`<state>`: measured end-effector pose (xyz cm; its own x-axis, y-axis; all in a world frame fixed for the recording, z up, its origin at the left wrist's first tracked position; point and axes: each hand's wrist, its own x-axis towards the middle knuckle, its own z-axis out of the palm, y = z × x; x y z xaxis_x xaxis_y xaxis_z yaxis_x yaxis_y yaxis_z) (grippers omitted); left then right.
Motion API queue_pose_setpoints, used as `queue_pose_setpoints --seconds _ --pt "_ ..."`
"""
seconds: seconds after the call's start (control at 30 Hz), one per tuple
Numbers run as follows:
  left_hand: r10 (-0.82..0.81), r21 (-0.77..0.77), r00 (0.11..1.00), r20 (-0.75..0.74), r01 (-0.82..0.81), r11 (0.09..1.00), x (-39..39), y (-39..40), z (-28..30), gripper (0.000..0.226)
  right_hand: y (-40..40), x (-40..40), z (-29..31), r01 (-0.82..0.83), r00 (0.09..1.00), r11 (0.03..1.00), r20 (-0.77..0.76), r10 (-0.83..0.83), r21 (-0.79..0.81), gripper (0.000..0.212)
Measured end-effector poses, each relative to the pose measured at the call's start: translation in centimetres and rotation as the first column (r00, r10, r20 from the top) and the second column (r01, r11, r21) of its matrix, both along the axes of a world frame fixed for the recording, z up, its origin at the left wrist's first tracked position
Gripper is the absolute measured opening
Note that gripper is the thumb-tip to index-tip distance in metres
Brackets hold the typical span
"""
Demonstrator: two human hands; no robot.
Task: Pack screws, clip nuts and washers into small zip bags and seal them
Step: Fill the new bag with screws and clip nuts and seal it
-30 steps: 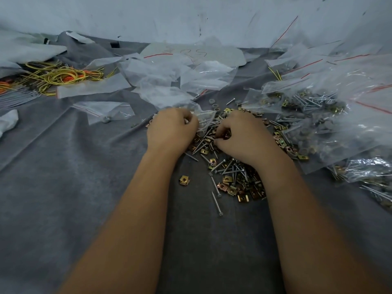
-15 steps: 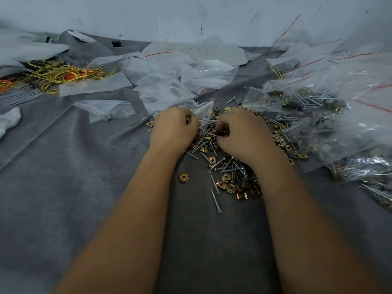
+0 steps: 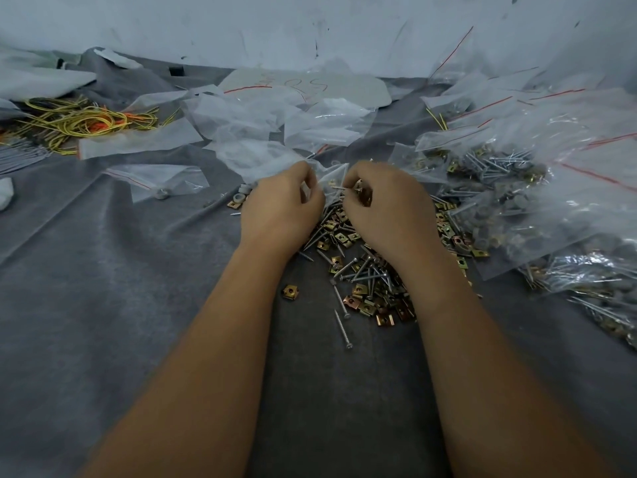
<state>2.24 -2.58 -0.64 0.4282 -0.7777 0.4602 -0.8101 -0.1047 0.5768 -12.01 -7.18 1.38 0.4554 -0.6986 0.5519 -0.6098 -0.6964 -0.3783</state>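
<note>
A loose pile of silver screws and brass clip nuts (image 3: 365,281) lies on the grey cloth under and behind my hands. My left hand (image 3: 281,208) pinches the edge of a small clear zip bag (image 3: 329,177), holding it up just above the pile. My right hand (image 3: 386,208) is beside it, fingers curled, gripping a screw (image 3: 339,189) and a brass clip nut with the screw tip pointing at the bag mouth. A few grey washers (image 3: 243,194) lie left of my left hand. One clip nut (image 3: 290,292) sits apart.
Large clear bags full of screws, nuts and washers (image 3: 517,201) crowd the right side. Empty zip bags (image 3: 275,122) lie at the back centre, another zip bag with a washer (image 3: 162,182) at left. Yellow and orange wires (image 3: 79,120) sit far left. A white wall rises behind.
Both hands lifted slightly away from me off the pile. My right hand now holds a screw up at the bag opening; the left raised the bag.
</note>
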Motion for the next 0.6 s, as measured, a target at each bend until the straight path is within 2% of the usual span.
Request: queue_pose_setpoints --seconds 0.13,0.27,0.33,0.43,0.5,0.53,0.6 --pt "-0.067 -0.051 0.998 0.003 0.067 0.996 -0.3 0.1 0.0 0.005 -0.3 0.2 -0.2 0.009 0.997 0.995 -0.077 -0.017 -0.103 0.014" --pt "-0.154 -0.130 0.986 -0.067 0.145 0.981 -0.5 0.2 0.1 0.005 -0.5 0.5 -0.2 -0.093 0.995 0.993 -0.047 0.089 -0.075 0.023" --pt "-0.164 -0.191 0.978 -0.129 0.138 0.972 -0.6 0.2 0.2 0.005 -0.5 0.7 -0.2 -0.126 0.991 0.991 0.037 0.127 -0.036 0.027" --pt "-0.081 -0.256 0.984 -0.160 0.038 0.966 -0.4 0.4 0.2 0.007 -0.4 0.7 0.1 -0.106 0.968 0.994 0.231 0.095 0.035 0.036" --pt "0.037 -0.320 0.986 -0.164 -0.089 0.943 -0.1 0.6 0.4 0.009 -0.5 0.4 0.2 -0.070 0.951 0.995 0.306 0.044 0.074 0.033" --pt "0.105 -0.352 0.979 -0.174 -0.161 0.922 0.2 0.7 0.5 0.008 -0.6 0.2 0.2 -0.051 0.953 0.995 0.304 0.021 0.090 0.029" --pt "0.216 -0.387 0.957 -0.194 -0.277 0.879 0.6 0.9 0.8 0.007 -0.7 -0.1 0.3 -0.022 0.979 0.993 0.204 -0.001 0.112 0.020"
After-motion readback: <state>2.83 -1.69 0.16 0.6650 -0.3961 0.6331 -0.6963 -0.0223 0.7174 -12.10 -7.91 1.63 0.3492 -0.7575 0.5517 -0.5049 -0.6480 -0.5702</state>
